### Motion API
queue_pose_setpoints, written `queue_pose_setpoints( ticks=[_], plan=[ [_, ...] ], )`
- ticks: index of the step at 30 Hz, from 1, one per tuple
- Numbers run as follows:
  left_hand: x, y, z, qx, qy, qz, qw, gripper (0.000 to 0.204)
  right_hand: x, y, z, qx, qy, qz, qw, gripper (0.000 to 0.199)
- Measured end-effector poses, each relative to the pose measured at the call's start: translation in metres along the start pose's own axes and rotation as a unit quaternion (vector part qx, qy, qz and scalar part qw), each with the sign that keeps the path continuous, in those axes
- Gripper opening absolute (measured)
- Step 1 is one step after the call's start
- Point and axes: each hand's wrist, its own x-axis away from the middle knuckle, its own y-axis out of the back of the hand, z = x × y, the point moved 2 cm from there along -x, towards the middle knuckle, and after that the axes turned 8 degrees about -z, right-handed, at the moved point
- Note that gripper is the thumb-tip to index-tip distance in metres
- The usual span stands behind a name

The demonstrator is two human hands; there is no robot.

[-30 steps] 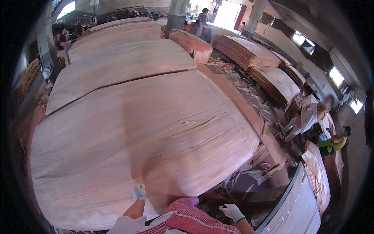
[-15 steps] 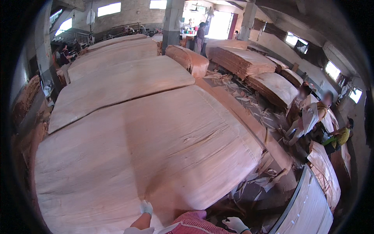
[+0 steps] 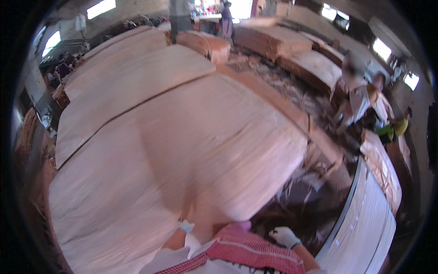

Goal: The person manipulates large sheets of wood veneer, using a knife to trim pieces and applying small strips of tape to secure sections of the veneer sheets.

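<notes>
My left hand (image 3: 185, 226), in a white glove, is at the near edge of a large pale wood veneer sheet (image 3: 205, 132) topping a wide stack. Blur hides how its fingers lie; a thin brownish streak shows just above them, which I cannot identify. My right hand (image 3: 285, 236), also gloved in white, is held off the stack at my right side with its fingers curled in. Whether anything sits inside them is hidden. Between my hands, a red checked cloth (image 3: 255, 249) hangs over my front.
More veneer stacks (image 3: 150, 77) continue beyond this one. Torn veneer scraps (image 3: 303, 185) litter the floor at right, near a pale panel stack (image 3: 365, 219). Co-workers (image 3: 358, 96) handle sheets at the right; another person (image 3: 226, 20) stands at the back.
My view has tilted down and shifted, so both hands appear higher and farther right. My right hand and the checked cloth show more fully. The top sheet looks unmoved.
</notes>
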Motion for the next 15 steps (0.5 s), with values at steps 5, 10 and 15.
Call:
queue_pose_setpoints(
  ticks=[5, 10, 15],
  plan=[
    [-0.023, 0.016, -0.015, -0.050, 0.025, 0.215, 0.975, 0.087, 0.010, -0.011, -0.021, -0.010, -0.069, -0.004, 0.998, 0.059],
    [-0.015, 0.000, -0.010, -0.123, 0.023, 0.159, 0.979, 0.109, 0.047, 0.010, -0.034, -0.141, -0.173, 0.010, 0.975, 0.055],
    [-0.002, -0.016, -0.022, -0.143, 0.060, 0.105, 0.982, 0.111, 0.095, -0.012, -0.124, -0.087, -0.246, -0.052, 0.964, 0.056]
  ],
)
